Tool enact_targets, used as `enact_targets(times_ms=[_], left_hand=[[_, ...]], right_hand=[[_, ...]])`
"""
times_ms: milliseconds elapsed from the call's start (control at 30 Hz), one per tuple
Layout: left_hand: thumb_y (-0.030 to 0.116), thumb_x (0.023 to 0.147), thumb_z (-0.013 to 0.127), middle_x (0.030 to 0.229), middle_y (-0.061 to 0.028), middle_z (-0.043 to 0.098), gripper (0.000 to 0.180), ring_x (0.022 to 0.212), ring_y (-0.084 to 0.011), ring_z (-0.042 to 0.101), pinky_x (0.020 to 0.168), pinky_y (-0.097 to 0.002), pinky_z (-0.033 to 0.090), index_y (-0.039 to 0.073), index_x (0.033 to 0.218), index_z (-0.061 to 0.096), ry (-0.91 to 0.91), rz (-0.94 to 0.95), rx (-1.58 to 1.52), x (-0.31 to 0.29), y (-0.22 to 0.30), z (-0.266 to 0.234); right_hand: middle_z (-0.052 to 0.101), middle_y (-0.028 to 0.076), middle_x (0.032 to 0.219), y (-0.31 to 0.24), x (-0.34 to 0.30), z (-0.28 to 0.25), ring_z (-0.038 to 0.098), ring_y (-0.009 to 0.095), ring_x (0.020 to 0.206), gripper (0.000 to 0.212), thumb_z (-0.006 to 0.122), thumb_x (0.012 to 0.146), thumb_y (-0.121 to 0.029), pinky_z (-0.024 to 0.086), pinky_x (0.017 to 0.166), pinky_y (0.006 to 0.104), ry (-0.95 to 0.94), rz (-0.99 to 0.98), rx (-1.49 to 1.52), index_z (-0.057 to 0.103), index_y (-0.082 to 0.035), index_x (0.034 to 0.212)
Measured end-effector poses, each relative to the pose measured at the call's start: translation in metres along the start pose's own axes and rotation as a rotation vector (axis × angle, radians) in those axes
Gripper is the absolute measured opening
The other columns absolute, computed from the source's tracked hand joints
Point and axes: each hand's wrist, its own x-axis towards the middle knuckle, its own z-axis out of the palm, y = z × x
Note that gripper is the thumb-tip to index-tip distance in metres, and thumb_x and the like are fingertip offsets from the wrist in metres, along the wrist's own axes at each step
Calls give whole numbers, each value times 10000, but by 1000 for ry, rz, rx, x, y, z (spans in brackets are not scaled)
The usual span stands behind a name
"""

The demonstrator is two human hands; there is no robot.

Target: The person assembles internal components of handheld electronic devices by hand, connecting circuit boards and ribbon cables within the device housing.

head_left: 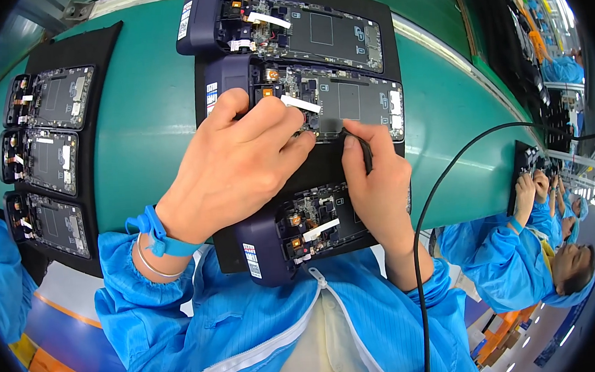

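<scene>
Uncovered handheld terminal [357, 101], its circuit board bare, lies between two like it on a black foam mat [324, 172] under a worker's two bare hands. Fingers of the right hand [381, 183] close narrowly around a slim black tool [368, 156], its end at the board's near edge. The left hand [239, 159] arches over the terminal's dark purple housing [224, 76], fingers bent and drawn together; their tips are partly hidden, and whether they pinch anything cannot be told. Just beside its knuckles, a white strip [301, 104] slants across the board. A blue wristband [176, 246] and a silver bangle [152, 269] circle the left wrist. Farther out on the mat, an upper terminal [334, 35] and a lower terminal [263, 241] also show their boards. A black cable [428, 211] curves past the right forearm. At left on the green work surface [144, 107], a second black mat [108, 75] bears three more terminals [42, 160]. Co-workers in blue [492, 261] line the right side; another blue sleeve [0, 269] shows at far left.
</scene>
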Motion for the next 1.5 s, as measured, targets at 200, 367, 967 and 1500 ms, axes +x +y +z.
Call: enact_targets(times_ms=[200,367,967,1500], left_hand=[[64,679,654,815,15,522,287,834,-159,487,753,-344,330,152,948,703,8,3,-10,2,-1,0],[73,685,651,808,16,519,271,824,-159,486,751,-343,328,146,941,703,-3,5,0,3,0,0],[159,699,604,868,14,539,242,880,-120,498,794,-305,340,71,916,663,-20,41,-6,1,-2,-5],[134,723,638,825,26,533,233,844,-147,495,754,-334,338,146,949,695,-7,10,8,-1,-2,-1]], right_hand=[[606,92,636,0,2,-1,589,170,500,151,603,859,-25,449,472,287,5,-7,61,593,-6,1009],[606,89,650,-5,1,0,604,197,537,169,612,845,-33,469,480,308,-21,-40,-33,592,-23,1013],[666,116,816,-11,4,3,660,192,624,173,582,877,-27,492,553,280,-112,6,76,602,-20,1049],[605,94,647,-14,6,8,601,197,518,189,624,835,-11,466,479,304,-63,-29,111,603,-28,1022]])
